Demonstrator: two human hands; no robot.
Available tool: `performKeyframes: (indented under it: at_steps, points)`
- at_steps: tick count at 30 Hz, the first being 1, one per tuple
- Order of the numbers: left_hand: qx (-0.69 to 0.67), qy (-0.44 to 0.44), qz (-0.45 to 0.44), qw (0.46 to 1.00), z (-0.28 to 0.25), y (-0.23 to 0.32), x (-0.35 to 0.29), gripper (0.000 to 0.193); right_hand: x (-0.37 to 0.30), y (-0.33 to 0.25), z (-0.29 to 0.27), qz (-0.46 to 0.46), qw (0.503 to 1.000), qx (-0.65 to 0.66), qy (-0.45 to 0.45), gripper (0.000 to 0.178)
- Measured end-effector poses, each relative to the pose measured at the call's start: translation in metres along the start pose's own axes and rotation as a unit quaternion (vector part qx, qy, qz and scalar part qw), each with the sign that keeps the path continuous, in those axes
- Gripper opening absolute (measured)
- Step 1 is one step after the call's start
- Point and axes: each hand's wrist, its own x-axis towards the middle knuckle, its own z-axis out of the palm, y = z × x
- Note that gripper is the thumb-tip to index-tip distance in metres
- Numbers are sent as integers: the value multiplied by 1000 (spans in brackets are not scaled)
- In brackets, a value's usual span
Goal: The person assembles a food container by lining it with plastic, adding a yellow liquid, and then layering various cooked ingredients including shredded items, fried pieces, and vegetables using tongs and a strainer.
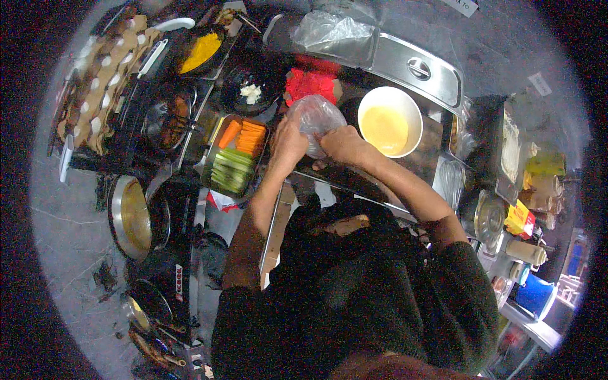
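Both my hands are at a clear, crinkled plastic bag (321,117), which bulges up round between them above the dark counter. The fingers of my left hand (289,140) are closed on its left side. My right hand (344,145) grips its near right edge, fingers curled in. What the bag contains, if anything, I cannot make out. Just beyond it lies something bright red (311,84). To the right of my right hand stands a white bowl (416,123) with a pale yellow liquid in it.
Left of my hands is a container of carrot sticks (251,137) and cucumber sticks (231,170). Farther left are black bowls, one with yellow shreds (201,53), and a pan (134,218). A steel lid (415,71) lies behind the white bowl. Jars and bottles (525,251) crowd the right.
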Motion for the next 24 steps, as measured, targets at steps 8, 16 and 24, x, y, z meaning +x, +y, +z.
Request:
performKeyframes:
  at_steps: [8,16,24]
  points:
    - [-26,16,6,1000,8,-24,-10,62,-41,-19,-37,235,929,135,253,33]
    - [-93,49,110,988,-5,-32,2,36,-9,14,15,188,926,189,268,45]
    - [-352,-27,-143,925,3,-47,8,23,-3,10,54,179,860,389,278,46]
